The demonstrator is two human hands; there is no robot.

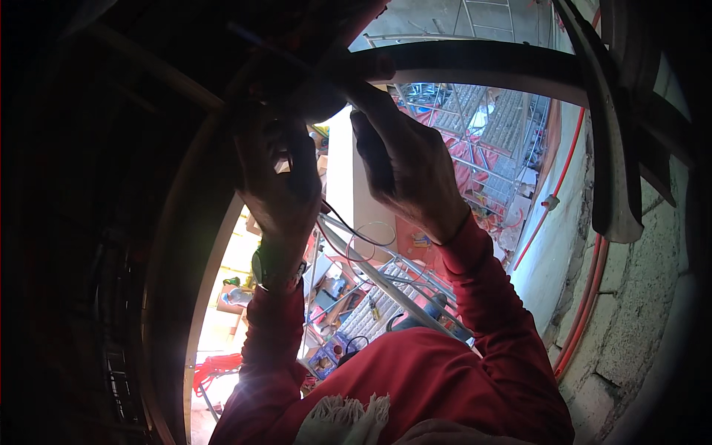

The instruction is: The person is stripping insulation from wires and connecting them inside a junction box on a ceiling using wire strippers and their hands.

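Observation:
Both my hands are raised into deep shadow under a dark overhead structure. My left hand (285,167) has its fingers curled upward beside a dark rounded thing (322,100); whatever they hold is lost in the dark. A watch (259,267) is on that wrist. My right hand (411,163) is bent in from the right, with its index finger reaching the same dark thing and its thumb below; its grip is too dark to make out. A thin black wire (360,233) and a thin red wire (338,251) hang in loops beside my left wrist.
Curved dark beams (482,63) cross overhead, one dropping at the right (615,163). Red conduit (569,156) runs along the rough block wall (630,319). Far below are metal scaffold tubes (393,289), ribbed planks (475,111) and scattered materials. A pale wooden edge (199,334) curves at left.

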